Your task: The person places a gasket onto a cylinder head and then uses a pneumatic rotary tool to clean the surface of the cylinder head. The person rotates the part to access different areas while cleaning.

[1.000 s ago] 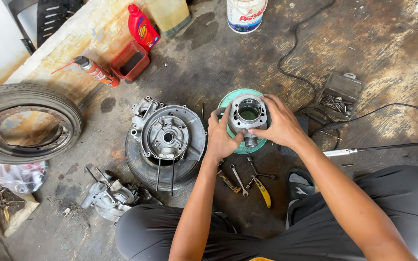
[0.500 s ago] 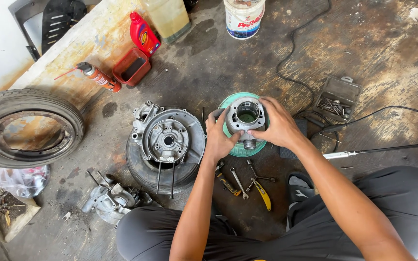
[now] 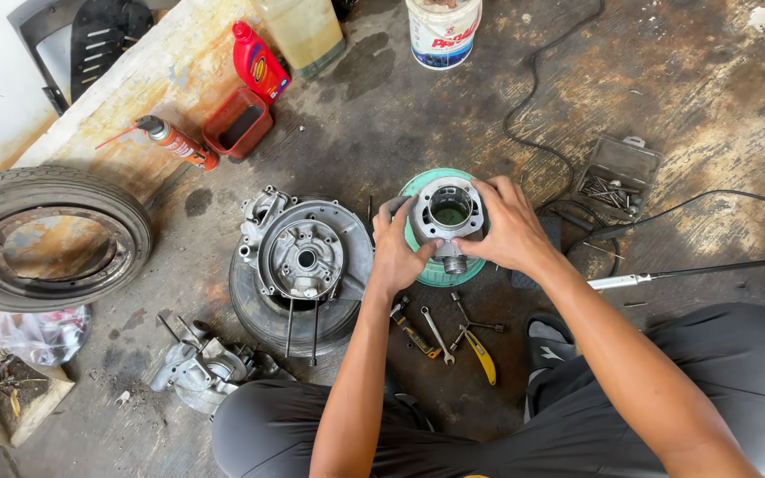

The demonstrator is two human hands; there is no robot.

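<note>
- Head view: both hands hold a grey cast-metal engine cylinder with an open round bore (image 3: 447, 215) just above a round green plastic lid (image 3: 443, 265) on the stained concrete floor (image 3: 666, 97).
- The left hand (image 3: 397, 250) is wrapped around the cylinder's left side, fingers curled over the rim; the right hand (image 3: 506, 227) clamps the right side, thumb low near the small port stub.
- It looks heavy, rigid and probably oily, so a two-sided grip on the outer body seems safest, keeping fingers off the bore edge.
- Nearby: a grey engine crankcase resting on a small black tyre (image 3: 303, 261), a silver open-ended spanner (image 3: 436, 335), and a yellow-handled tool (image 3: 480, 354) beside it.
</note>
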